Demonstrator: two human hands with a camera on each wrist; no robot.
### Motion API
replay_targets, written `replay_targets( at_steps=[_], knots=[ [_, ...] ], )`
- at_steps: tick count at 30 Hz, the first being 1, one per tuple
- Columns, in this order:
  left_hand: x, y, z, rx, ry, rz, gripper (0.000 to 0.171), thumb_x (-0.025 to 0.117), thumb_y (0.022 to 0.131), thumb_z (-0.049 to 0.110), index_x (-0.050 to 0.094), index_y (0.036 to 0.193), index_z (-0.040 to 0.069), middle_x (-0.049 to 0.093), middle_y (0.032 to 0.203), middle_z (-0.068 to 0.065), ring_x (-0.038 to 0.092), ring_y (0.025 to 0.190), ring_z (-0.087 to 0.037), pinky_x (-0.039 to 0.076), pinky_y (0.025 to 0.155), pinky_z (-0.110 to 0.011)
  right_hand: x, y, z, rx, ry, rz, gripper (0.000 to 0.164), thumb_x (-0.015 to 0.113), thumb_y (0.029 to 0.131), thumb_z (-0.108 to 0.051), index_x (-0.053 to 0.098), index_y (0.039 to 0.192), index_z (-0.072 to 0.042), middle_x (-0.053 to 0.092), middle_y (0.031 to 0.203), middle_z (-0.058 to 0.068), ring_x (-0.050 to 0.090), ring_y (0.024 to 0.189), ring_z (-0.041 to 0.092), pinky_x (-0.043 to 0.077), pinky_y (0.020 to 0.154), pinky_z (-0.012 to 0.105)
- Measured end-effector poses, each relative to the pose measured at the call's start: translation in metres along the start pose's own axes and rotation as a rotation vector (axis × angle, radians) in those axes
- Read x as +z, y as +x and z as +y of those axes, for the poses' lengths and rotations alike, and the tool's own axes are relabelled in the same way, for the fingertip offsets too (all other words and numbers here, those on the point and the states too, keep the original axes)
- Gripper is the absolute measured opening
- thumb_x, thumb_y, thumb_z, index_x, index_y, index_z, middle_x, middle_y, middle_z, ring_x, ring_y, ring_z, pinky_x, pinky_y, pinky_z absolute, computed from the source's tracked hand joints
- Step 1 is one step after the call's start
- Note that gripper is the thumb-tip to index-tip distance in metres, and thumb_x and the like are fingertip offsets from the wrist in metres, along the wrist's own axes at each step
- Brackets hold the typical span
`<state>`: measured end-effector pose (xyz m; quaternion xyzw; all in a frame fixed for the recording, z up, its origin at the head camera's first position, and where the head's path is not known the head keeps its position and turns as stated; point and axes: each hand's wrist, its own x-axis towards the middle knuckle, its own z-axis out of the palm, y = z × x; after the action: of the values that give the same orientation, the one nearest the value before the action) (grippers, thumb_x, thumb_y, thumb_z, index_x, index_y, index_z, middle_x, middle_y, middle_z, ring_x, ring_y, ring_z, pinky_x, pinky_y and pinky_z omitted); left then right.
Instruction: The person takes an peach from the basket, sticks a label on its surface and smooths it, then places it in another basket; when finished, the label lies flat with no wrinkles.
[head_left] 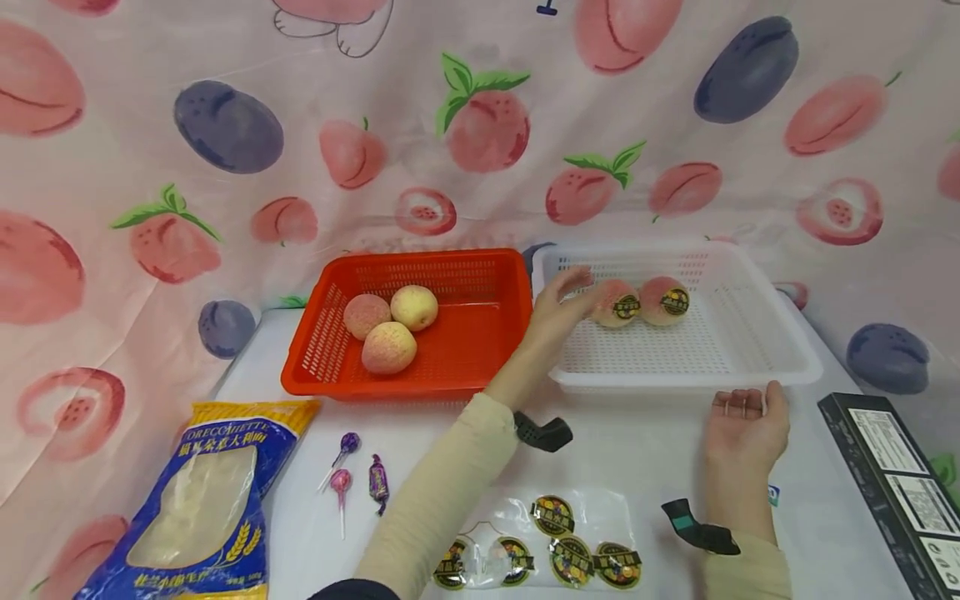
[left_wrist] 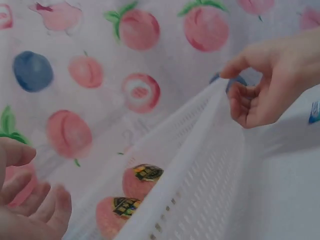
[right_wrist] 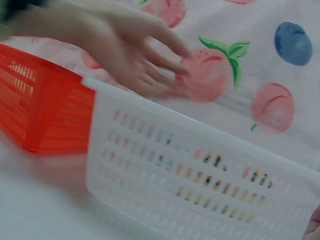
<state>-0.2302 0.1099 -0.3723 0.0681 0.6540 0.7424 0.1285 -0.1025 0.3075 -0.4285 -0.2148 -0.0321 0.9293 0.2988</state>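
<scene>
Over the left end of the white basket (head_left: 720,367) is my left hand (head_left: 558,312), fingers spread and loosely bent, nothing in them. Two peaches (head_left: 664,301) with black-and-gold stickers lie side by side in that basket, the nearer one close to the left fingertips. My right hand (head_left: 747,429) is palm up at the basket's front rim, fingers loosely curled. In the left wrist view the right hand (left_wrist: 275,82) has its thumb tip right at the rim's corner. From the right wrist view, the left hand (right_wrist: 135,55) hovers above the rim.
A red basket (head_left: 487,342) holding three peaches (head_left: 389,347) stands left of the white one. In front lie a clear sticker sheet (head_left: 551,537), two lollipops (head_left: 341,481), a purple-wrapped candy (head_left: 378,483) and a blue pasta bag (head_left: 202,500). A black box (head_left: 892,483) stands at right.
</scene>
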Motion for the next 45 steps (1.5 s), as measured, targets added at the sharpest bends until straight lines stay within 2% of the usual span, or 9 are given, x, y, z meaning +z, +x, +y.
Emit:
replay_targets(
  at_steps=[6,9,12,16,20,24,29,34,45],
  knots=[
    [-0.038,-0.053,-0.002,0.050,-0.295,-0.075,0.029,0.056,0.086,0.018,0.054,0.113,0.007,0.060,0.111,-0.009,0.061,0.098,-0.020,0.048,0.087,-0.032,0.011,0.005,-0.005,-0.164,-0.023,-0.025,0.014,0.057,0.084,-0.012,0.048,0.089,-0.003,0.048,0.081,0.006,0.043,0.069,0.019,0.038,0.062,0.028],
    [-0.058,-0.080,-0.007,0.065,-0.390,-0.035,0.030,0.056,0.086,0.018,0.052,0.112,0.003,0.062,0.105,-0.010,0.062,0.095,-0.022,0.049,0.086,-0.032,0.017,0.004,-0.002,-0.251,-0.037,-0.039,0.014,0.059,0.081,-0.006,0.045,0.082,-0.003,0.046,0.076,0.007,0.042,0.065,0.020,0.036,0.056,0.029],
    [-0.077,-0.106,-0.016,0.073,-0.466,0.078,0.028,0.056,0.086,0.020,0.051,0.108,0.003,0.062,0.096,-0.006,0.063,0.087,-0.019,0.050,0.080,-0.030,0.025,0.000,0.004,-0.311,-0.063,-0.096,0.013,0.059,0.079,-0.001,0.046,0.082,-0.004,0.045,0.073,0.008,0.043,0.065,0.020,0.035,0.055,0.030],
    [-0.095,-0.130,-0.030,0.101,-0.728,0.340,0.014,0.047,0.090,0.026,0.049,0.093,0.012,0.051,0.077,0.002,0.050,0.070,-0.012,0.039,0.068,-0.023,0.037,-0.010,0.016,-0.353,-0.144,-0.273,0.011,0.057,0.081,0.000,0.047,0.082,-0.003,0.045,0.075,0.011,0.045,0.066,0.022,0.038,0.056,0.029],
    [-0.105,-0.135,-0.039,0.098,-0.907,0.606,0.018,0.041,0.090,0.032,0.040,0.086,0.016,0.038,0.075,0.002,0.036,0.070,-0.013,0.028,0.067,-0.025,0.044,-0.021,0.036,-0.334,-0.281,-0.443,0.013,0.058,0.082,0.000,0.047,0.087,-0.001,0.046,0.079,0.012,0.047,0.070,0.022,0.042,0.060,0.028],
    [-0.111,-0.128,-0.042,0.021,-0.924,0.724,0.020,0.051,0.088,0.028,0.036,0.094,0.016,0.037,0.091,0.000,0.038,0.089,-0.017,0.033,0.083,-0.031,0.049,-0.029,0.061,-0.240,-0.406,-0.596,0.013,0.056,0.083,0.001,0.047,0.092,0.001,0.049,0.081,0.011,0.049,0.074,0.022,0.045,0.062,0.027],
    [-0.115,-0.120,-0.042,0.047,-0.939,0.757,0.021,0.057,0.085,0.015,0.037,0.088,0.017,0.038,0.095,0.002,0.038,0.095,-0.020,0.035,0.092,-0.040,0.070,-0.033,0.099,-0.067,-0.590,-0.839,0.018,0.051,0.085,0.005,0.046,0.102,0.009,0.054,0.090,0.012,0.055,0.080,0.021,0.049,0.066,0.026],
    [-0.113,-0.120,-0.042,0.070,-0.957,0.747,0.019,0.057,0.085,0.015,0.038,0.083,0.016,0.041,0.092,0.001,0.041,0.091,-0.019,0.039,0.091,-0.040,0.102,-0.035,0.145,-0.032,-1.061,-1.054,0.030,0.055,0.086,-0.006,0.046,0.112,0.005,0.056,0.101,0.009,0.055,0.092,0.020,0.049,0.076,0.023],
    [-0.114,-0.127,-0.048,0.040,-0.991,0.694,0.025,0.056,0.085,0.020,0.041,0.103,0.013,0.043,0.116,-0.006,0.045,0.108,-0.021,0.040,0.096,-0.039,0.145,-0.010,0.282,0.347,-1.631,-1.117,0.039,0.061,0.082,-0.033,0.052,0.115,-0.015,0.051,0.119,0.001,0.048,0.111,0.022,0.041,0.094,0.041]
  ],
)
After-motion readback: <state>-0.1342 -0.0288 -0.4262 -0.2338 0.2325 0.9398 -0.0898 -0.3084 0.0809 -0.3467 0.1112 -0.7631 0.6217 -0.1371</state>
